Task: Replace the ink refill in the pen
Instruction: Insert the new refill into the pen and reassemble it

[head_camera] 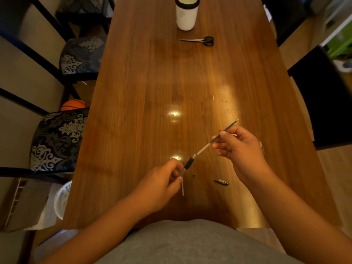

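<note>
Over the near bench (pixel 144 77), right hand (pixel 240 147) pinches the refill (pixel 204 148) by its dark upper end, tip up. Left hand (pixel 162 184) pinches the barrel (pixel 189 163) below the grip. Refill half in the barrel. Light, thin, probably bends easily; hold near the barrel mouth. Clip piece (pixel 221 182) lies beside.
</note>
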A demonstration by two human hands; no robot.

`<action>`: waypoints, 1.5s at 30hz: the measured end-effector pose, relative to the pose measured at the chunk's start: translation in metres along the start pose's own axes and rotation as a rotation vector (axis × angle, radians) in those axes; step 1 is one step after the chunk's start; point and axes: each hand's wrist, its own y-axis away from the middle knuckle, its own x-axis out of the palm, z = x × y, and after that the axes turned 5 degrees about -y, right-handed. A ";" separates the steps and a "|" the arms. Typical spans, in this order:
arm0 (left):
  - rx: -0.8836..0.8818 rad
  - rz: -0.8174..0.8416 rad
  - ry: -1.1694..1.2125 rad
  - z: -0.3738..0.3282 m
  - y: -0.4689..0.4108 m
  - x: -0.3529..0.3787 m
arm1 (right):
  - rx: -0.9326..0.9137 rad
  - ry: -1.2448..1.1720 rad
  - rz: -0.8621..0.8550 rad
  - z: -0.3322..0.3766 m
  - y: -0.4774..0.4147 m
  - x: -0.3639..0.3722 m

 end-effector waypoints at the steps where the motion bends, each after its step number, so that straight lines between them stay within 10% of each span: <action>1: 0.007 0.001 -0.008 0.000 0.000 0.000 | 0.001 -0.003 -0.003 0.001 0.002 0.001; 45: -0.053 0.029 0.215 0.001 0.003 -0.007 | -0.108 0.315 0.139 -0.026 0.020 0.029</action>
